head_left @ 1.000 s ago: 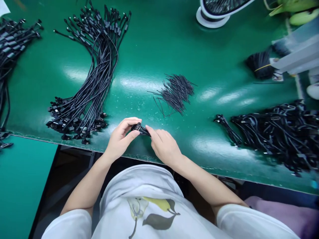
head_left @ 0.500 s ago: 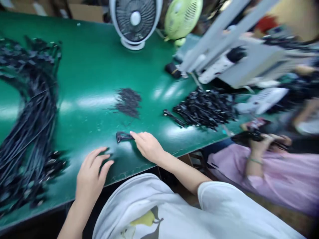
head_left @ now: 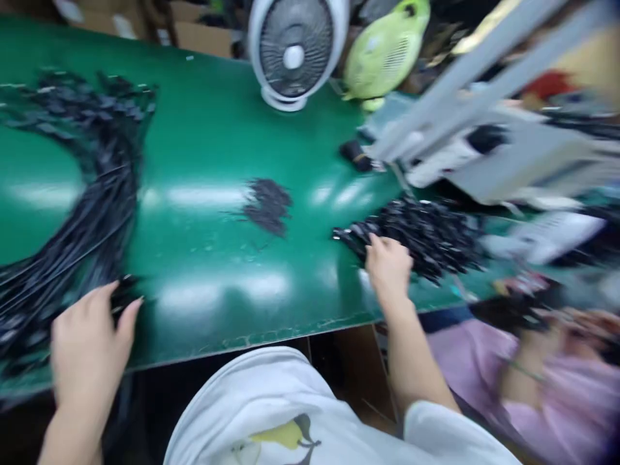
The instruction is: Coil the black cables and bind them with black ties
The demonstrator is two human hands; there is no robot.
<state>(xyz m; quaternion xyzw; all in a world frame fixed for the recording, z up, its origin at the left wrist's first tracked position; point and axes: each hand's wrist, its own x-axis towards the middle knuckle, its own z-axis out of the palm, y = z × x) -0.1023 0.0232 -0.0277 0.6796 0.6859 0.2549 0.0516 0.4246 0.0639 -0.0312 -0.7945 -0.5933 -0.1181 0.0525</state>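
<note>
Clock directions run from the wearer's white shirt [head_left: 252, 394], twelve being straight ahead. At about ten o'clock the left hand [head_left: 90, 342] is half open, thumb parted from fingers, at the near-end connectors [head_left: 126, 290] of the long black cables [head_left: 111, 187]; blur hides whether it touches any. At three o'clock sits a co-worker in pink clothing [head_left: 571, 413]. At one o'clock the right hand [head_left: 390, 265], fingers bent, meets the near edge of the pile of bundled black cables [head_left: 431, 239]; I cannot tell whether it grips one. Beyond, on the green tabletop [head_left: 203, 148], thin black ties [head_left: 268, 206] lie at twelve, a banded black bundle [head_left: 356, 155] towards one, and a white fan [head_left: 293, 58] farthest, at twelve.
</note>
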